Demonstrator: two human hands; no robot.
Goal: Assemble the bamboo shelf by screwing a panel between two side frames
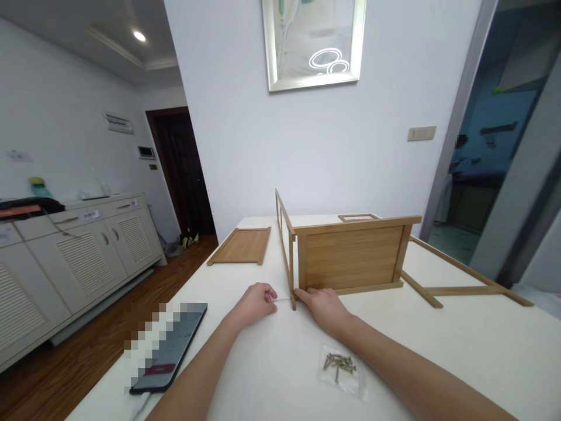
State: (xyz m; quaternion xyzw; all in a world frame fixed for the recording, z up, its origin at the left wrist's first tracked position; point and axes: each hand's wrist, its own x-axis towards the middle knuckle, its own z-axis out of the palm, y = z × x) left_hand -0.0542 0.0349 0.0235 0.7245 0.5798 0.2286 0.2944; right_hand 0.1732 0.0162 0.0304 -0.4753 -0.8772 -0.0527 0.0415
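Observation:
My left hand is closed around a thin metal rod that looks like a hex key. The rod's far end meets the lower end of an upright wooden frame. A brown wooden panel with a rail along its top and bottom stands on edge against the frame's right side. My right hand grips the lower corner where panel and frame meet, its fingertips partly hidden there. Below it on the table lies a clear plastic bag with several screws.
Another wooden panel lies flat at the back left of the white table. An open wooden frame lies at the right, a small one near the wall. A tablet-like device with a cable is by my left forearm.

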